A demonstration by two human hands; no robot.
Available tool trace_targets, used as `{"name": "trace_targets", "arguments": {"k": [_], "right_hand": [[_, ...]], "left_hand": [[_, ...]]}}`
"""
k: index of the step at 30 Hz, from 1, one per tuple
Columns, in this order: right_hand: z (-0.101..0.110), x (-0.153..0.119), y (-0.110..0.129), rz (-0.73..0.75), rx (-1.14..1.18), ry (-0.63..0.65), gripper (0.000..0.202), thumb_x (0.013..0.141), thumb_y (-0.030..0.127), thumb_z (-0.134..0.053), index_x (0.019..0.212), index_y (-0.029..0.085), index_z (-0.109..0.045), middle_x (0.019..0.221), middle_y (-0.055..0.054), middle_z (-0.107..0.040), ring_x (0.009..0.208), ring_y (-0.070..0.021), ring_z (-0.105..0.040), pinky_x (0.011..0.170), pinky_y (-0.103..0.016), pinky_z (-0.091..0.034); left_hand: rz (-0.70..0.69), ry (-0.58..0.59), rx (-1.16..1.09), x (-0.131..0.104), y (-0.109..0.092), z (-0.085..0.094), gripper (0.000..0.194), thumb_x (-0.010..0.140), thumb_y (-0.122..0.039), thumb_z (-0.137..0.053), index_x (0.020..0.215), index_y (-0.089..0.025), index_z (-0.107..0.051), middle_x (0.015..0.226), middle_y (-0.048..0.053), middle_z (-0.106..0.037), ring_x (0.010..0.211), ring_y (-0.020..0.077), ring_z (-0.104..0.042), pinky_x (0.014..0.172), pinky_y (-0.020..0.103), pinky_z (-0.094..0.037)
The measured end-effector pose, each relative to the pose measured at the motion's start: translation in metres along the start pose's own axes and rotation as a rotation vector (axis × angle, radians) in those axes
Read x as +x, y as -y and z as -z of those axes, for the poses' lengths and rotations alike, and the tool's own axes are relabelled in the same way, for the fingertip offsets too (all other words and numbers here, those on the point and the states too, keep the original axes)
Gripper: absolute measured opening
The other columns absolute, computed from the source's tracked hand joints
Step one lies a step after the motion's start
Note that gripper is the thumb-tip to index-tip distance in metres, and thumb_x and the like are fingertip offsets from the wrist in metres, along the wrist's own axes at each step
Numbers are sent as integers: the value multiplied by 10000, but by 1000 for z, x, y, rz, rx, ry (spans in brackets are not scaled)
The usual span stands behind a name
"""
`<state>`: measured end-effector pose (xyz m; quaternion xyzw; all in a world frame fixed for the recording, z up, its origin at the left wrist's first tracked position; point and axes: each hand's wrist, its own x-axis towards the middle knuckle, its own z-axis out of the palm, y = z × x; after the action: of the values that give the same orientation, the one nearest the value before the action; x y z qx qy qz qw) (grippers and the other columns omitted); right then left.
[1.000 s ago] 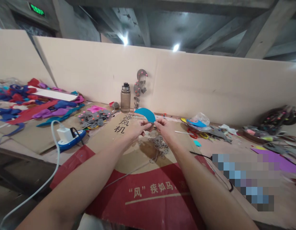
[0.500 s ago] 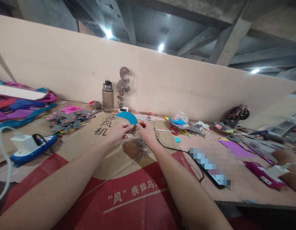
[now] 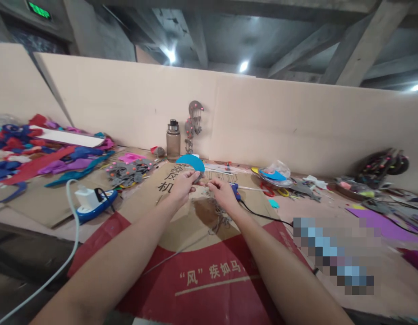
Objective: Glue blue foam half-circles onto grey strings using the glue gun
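My left hand pinches a blue crescent-shaped felt piece by its lower right end, where a bit of grey shows. Close beside it, my right hand has thumb and fingertips pressed together; whatever lies between them is too small to make out. A tangle of thin grey string lies below the right hand on a cardboard sheet printed red with lettering. Just past that hand, part of a blue glue gun shows, its black cord running right.
A capped bottle stands by the pale partition, near a hanging grey crescent ornament. Grey pieces with pink dots lie left, behind a blue power strip. Red-handled scissors and a bagged plate are right.
The camera view has swung left, so the scene sits farther right. My right hand has drawn slightly apart from the left, which still grips the blue felt crescent.
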<state>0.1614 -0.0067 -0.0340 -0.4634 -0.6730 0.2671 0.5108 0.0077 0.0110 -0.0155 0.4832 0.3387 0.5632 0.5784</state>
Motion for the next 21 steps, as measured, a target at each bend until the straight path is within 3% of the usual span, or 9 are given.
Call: {"name": "trace_targets", "arguments": {"k": [3, 6, 10, 12, 14, 17, 21], "right_hand": [[-4, -4, 2, -29, -20, 91, 241, 797, 378, -544, 835, 215, -717, 633, 26, -605, 607, -136, -482, 620, -262, -359], [-2, -4, 4, -56, -77, 147, 276, 804, 412, -550, 840, 209, -734, 648, 14, -639, 616, -151, -523, 641, -274, -380], [17, 4, -2, -22, -274, 46, 359, 873, 420, -445, 740, 193, -689, 775, -48, -696, 756, -202, -603, 735, -312, -418], [32, 8, -10, -88, -486, -102, 337, 898, 382, -418, 938, 174, -681, 950, -103, -703, 888, -229, -621, 804, -330, -422], [44, 9, -21, -206, -779, -149, 348, 886, 353, -456, 1064, 127, -650, 1046, -182, -674, 982, -273, -615, 857, -363, -414], [52, 7, -39, -364, -1027, -84, 434, 860, 404, -520, 1100, 60, -631, 1055, -261, -647, 1024, -334, -615, 870, -404, -423], [52, 6, -49, -420, -1057, -19, 360, 839, 302, -548, 1092, 63, -643, 1062, -257, -657, 987, -304, -645, 793, -341, -461]], "left_hand": [[56, 30, -121, 0, 0, -2, 210, 770, -305, -697, 804, -125, -595, 814, 75, -691, 565, 88, -618, 400, 145, -365], [87, 52, -204, 1, 1, -4, 167, 811, -248, -666, 777, -111, -578, 752, 77, -685, 586, 102, -640, 569, 214, -526], [34, 14, -191, 0, 0, -2, 144, 850, -215, -613, 769, -99, -590, 740, 73, -684, 603, 102, -653, 642, 229, -545], [9, -15, -129, 0, -2, -2, 140, 841, -215, -622, 761, -107, -583, 732, 67, -685, 606, 112, -658, 638, 240, -545], [-10, -6, -80, 0, -3, -2, 142, 829, -229, -634, 761, -115, -583, 721, 56, -684, 592, 113, -651, 635, 250, -544], [-21, 30, -13, 1, -2, -2, 140, 832, -240, -616, 757, -123, -592, 715, 47, -684, 581, 120, -647, 620, 261, -543], [-12, 47, 50, 5, 2, -2, 135, 819, -247, -621, 738, -144, -588, 675, 25, -679, 566, 134, -647, 606, 277, -546]]}}
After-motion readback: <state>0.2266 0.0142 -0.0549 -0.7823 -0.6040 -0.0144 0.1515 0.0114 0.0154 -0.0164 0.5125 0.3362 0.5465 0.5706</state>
